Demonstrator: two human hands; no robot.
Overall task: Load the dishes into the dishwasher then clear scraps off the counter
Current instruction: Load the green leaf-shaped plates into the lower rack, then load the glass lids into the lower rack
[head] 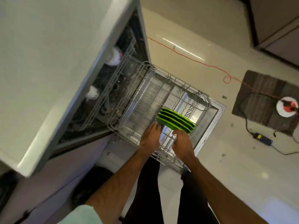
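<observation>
The dishwasher stands open with its grey wire lower rack (142, 88) pulled out over the door. Several green plates (176, 119) stand on edge in a row in the rack's near right part. My left hand (151, 135) reaches in with straight fingers that touch the left end of the nearest plate. My right hand (182, 143) is just right of it, its fingers curled over that same plate's rim at the right end. The pale counter (48, 62) fills the upper left; its top surface is out of view.
The upper rack (116, 67) sits inside the machine with white cups (114, 56) in it. On the glossy floor lie an orange cord (194, 59), a dark mat (265, 101) with a white and red round object (287, 106), and a black power adapter (263, 139).
</observation>
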